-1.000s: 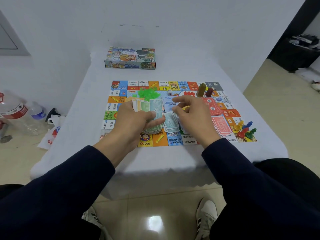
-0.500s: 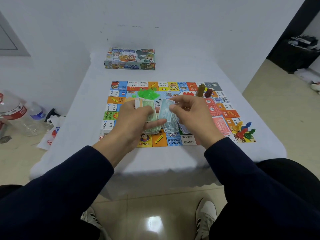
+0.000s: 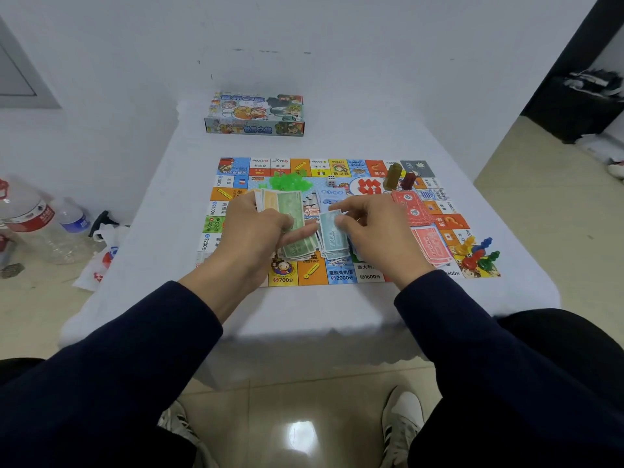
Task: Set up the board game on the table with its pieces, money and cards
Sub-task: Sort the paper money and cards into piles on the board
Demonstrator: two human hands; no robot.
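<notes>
The low table with a white cloth holds everything, and the bright square paper game board lies flat in its middle. If a sleeve drags across that thin board, it could slide and shake all the bits on it.

Far back sits the colourful cardboard game box, well away from the hands.

The left hand grips a fanned bunch of green and yellow paper money, fingers curled round it. That fan looks loose, so notes might slip and mix with the green stack of notes lying on the board just under it.

The right hand pinches one pale blue paper note over the blue stack of notes. Dropped crooked, it could knock that stack messy.

Just right of that hand lie the red paper cards. A wrist bump could scatter them.

The heap of small green plastic houses sits far of the left hand. A push would spill it.

At the near right corner, the little coloured plastic pawns could tip over, and the small white die could roll.
</notes>
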